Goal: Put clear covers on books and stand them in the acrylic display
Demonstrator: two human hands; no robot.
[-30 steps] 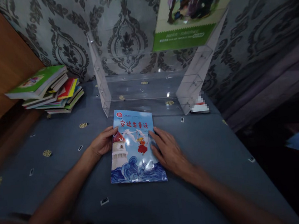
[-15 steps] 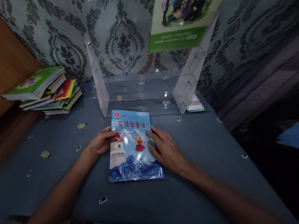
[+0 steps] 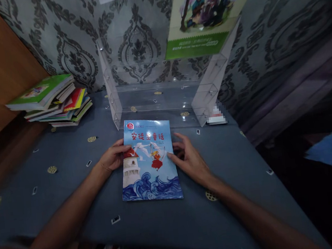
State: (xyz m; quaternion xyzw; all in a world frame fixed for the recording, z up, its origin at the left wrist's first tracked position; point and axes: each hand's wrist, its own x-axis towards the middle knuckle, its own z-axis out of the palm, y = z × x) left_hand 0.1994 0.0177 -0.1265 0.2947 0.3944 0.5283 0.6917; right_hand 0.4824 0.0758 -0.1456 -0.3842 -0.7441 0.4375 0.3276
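A blue paperback storybook (image 3: 151, 182) with red Chinese characters, a lighthouse, white birds and a figure in red stands out in the middle, cover facing me. Its upper edge seems raised a little. My left hand (image 3: 114, 156) grips its left edge, thumb on the cover and the other fingers hidden behind. At the right edge, my right hand (image 3: 190, 157) has its thumb on the cover and its fingers curled at the side, the tips partly out of sight. Just beyond the book is a clear acrylic display rack (image 3: 110, 87) with stepped tiers.
A leaning stack of books (image 3: 58, 100) lies at the back left beside a wooden panel (image 3: 3, 67). A green-bottomed picture poster (image 3: 199, 44) rises behind the rack. A small blurred-out item (image 3: 216, 115) sits by the rack's right foot. Dark blue patterned cloth (image 3: 82, 206) covers the table.
My right hand has shifted from lying over the cover to the book's right edge, thumb on top. The book's top right corner has come up slightly. My left hand keeps its hold.
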